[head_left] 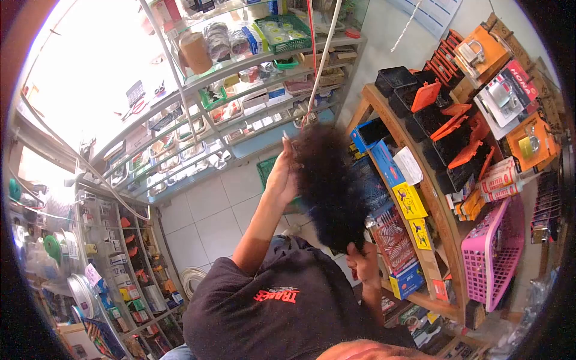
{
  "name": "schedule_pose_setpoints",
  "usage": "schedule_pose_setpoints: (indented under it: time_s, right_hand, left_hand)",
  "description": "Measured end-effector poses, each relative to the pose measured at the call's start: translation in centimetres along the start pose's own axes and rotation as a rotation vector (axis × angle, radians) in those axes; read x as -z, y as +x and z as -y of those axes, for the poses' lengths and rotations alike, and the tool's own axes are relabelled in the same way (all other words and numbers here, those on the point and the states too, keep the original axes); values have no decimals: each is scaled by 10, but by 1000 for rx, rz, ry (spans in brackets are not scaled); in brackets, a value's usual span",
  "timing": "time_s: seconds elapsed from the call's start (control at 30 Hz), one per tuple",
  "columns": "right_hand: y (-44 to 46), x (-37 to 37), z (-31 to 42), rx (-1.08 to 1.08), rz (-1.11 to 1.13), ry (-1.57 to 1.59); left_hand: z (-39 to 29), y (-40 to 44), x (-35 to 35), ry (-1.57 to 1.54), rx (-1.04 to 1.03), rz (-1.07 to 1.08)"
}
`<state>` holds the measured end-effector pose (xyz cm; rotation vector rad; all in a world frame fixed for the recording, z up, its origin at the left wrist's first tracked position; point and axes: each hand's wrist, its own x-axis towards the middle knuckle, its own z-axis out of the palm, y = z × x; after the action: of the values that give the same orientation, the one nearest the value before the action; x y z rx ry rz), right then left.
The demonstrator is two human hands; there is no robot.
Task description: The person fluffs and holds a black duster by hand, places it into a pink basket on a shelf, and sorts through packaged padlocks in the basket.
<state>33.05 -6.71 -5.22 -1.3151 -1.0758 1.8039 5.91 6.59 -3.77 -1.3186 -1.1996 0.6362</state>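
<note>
A dark, fluffy feather duster is upright in front of my body, blurred at its edges. My right hand is closed around its lower end, where a bit of red shows by the fingers. My left hand is raised along the duster's left side, its palm turned toward the feathers and touching or nearly touching them. One fingertip of that hand points up; the other fingers are partly hidden by the dark feathers.
Glass shelves with small goods stand ahead. On the right, a wooden rack carries black bins, orange lids, hanging padlocks and a pink basket. More stocked shelves line the left. A green basket sits on the tiled floor.
</note>
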Motion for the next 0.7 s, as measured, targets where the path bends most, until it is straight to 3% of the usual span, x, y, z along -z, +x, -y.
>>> schedule_pose_setpoints:
  time_s: [0.03, 0.07, 0.13, 0.17, 0.23, 0.33, 0.4, 0.43, 0.53, 0.6, 0.67, 0.7]
  right_hand:
    - [0, 2, -2, -4, 20, 123]
    - [1, 2, 0, 0, 37, 92]
    - [3, 1, 7, 12, 65, -121]
    - [4, 1, 10, 21, 77, -304]
    - [12, -2, -4, 9, -4, -306]
    - [12, -20, -9, 110, -86, -404]
    - [13, -21, -15, 177, -94, -492]
    - [17, -17, -23, 187, -80, -530]
    - [17, -17, -19, -15, -99, -426]
    - [18, -20, -10, -27, -69, -377]
    - [21, -22, -7, 112, -32, -384]
    - [22, -23, -7, 157, -39, -371]
  left_hand:
    - [-13, 0, -11, 898, -23, 40]
    - [-19, -1, -10, 1246, -222, 86]
    - [14, 7, 10, 2035, -717, -99]
    - [2, 1, -4, 1926, -497, -138]
    - [14, 2, -1, 1850, -256, 23]
    - [22, 1, -2, 1726, -528, -55]
    - [14, 1, -8, 1955, -127, 127]
    - [15, 0, -9, 1943, -88, 146]
    - [31, -1, 2, 1832, -545, 44]
    - [21, -1, -4, 1900, -384, 96]
    - [8, -3, -13, 2024, -132, 161]
    - [22, -3, -1, 2017, -233, 159]
